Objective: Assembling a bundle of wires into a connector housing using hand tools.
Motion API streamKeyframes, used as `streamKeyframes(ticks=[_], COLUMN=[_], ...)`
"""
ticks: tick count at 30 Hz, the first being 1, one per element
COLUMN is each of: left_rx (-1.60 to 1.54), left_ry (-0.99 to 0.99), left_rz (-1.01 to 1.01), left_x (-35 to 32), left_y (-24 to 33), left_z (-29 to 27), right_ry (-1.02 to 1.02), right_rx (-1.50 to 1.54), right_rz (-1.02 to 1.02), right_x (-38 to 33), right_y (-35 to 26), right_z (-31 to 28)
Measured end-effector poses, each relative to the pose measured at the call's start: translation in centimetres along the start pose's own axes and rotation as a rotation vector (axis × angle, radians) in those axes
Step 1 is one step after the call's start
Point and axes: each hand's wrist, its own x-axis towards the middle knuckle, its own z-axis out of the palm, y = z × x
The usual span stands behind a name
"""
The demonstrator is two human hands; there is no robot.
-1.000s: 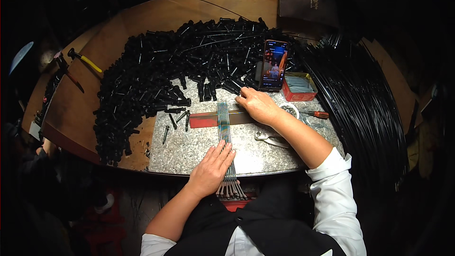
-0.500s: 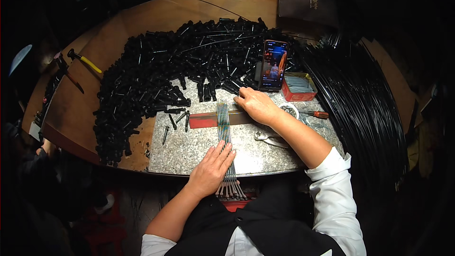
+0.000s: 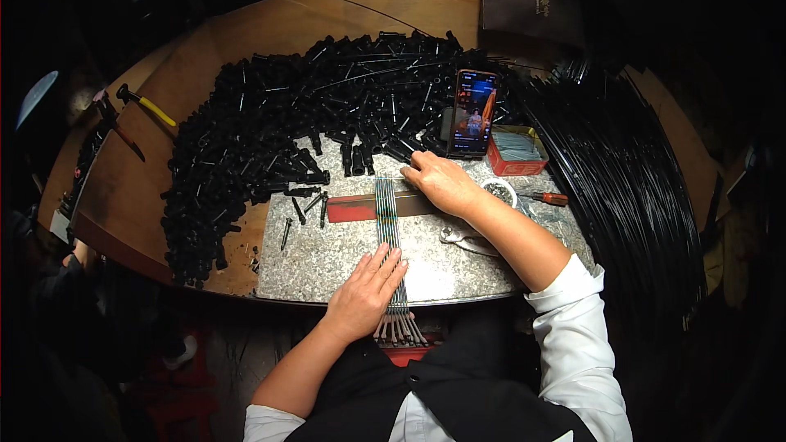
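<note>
My left hand (image 3: 366,290) lies flat, fingers together and stretched out, over a row of thin dark rods (image 3: 386,225). The rods run side by side away from me across a long flat bar (image 3: 352,206), red at its left end and dark further right. Their near ends (image 3: 399,327) fan out past the table's front edge in pale grey tips. Beyond the bar, my right hand (image 3: 444,182) is curled with its fingertips close to the far ends of the rods. Whatever small thing it pinches is hidden.
Black tubular parts (image 3: 327,98) heap up behind the stone slab (image 3: 303,266). A lit phone (image 3: 472,115) stands beside a red box (image 3: 517,151) of thin pieces. Pliers (image 3: 467,239), a small white tub (image 3: 499,190) and a screwdriver (image 3: 553,197) lie rightward, near bundled black rods (image 3: 630,196).
My right hand has shifted slightly left toward the far ends of the rods. The left hand has stayed on the rods.
</note>
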Motion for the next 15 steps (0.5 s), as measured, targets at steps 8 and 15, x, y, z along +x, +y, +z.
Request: streamKeyframes(ticks=[8,15], left_rx=[-0.023,0.002], left_ry=[0.000,-0.013], left_rz=[-0.009,0.000], left_x=[0.04,-0.02], left_y=[0.05,-0.07], left_z=[-0.02,0.10], right_ry=[-0.001,0.018], right_rx=[-0.018,-0.003], right_rz=[-0.018,-0.014], right_x=[0.14,0.02], right_y=[0.12,-0.01], right_z=[-0.09,0.16])
